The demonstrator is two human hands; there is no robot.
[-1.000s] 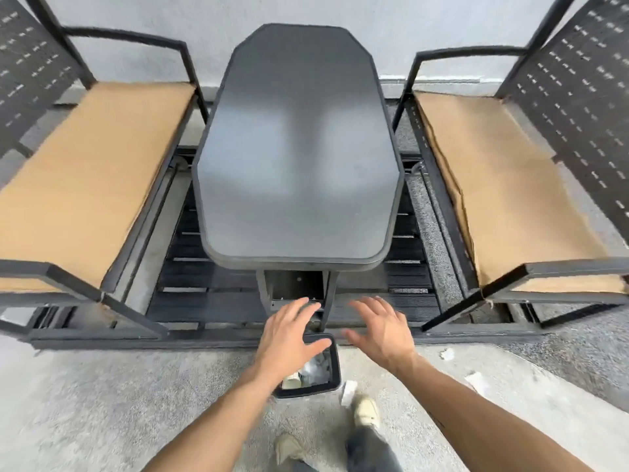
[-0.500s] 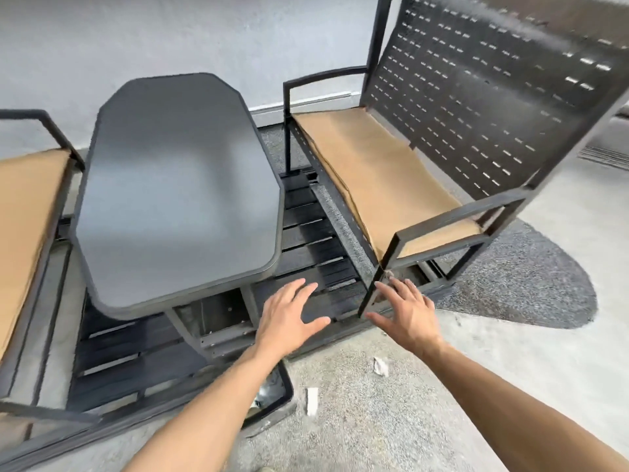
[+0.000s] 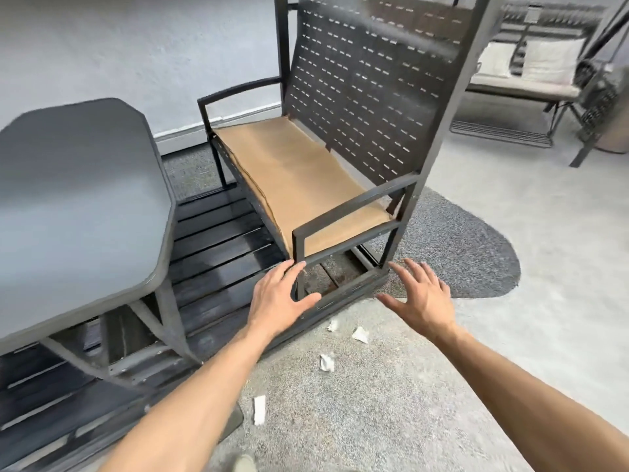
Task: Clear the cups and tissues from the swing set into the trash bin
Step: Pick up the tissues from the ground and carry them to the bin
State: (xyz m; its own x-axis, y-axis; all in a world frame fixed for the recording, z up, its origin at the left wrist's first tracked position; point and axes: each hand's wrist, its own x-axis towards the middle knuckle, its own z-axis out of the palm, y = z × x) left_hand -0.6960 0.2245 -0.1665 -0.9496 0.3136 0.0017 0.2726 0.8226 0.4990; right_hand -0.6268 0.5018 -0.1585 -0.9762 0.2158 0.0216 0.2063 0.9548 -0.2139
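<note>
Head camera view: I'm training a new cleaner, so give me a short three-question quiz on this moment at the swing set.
1. True or false: the left hand is holding a tissue.
2. How many white tissue scraps lie on the floor in front of the bench?
A) one B) four C) seven
3. Fill in: the tabletop has ____ cups on it.

Key:
1. False; both it and the right hand are open and hold nothing.
2. B: scraps at and.
3. No.
</note>
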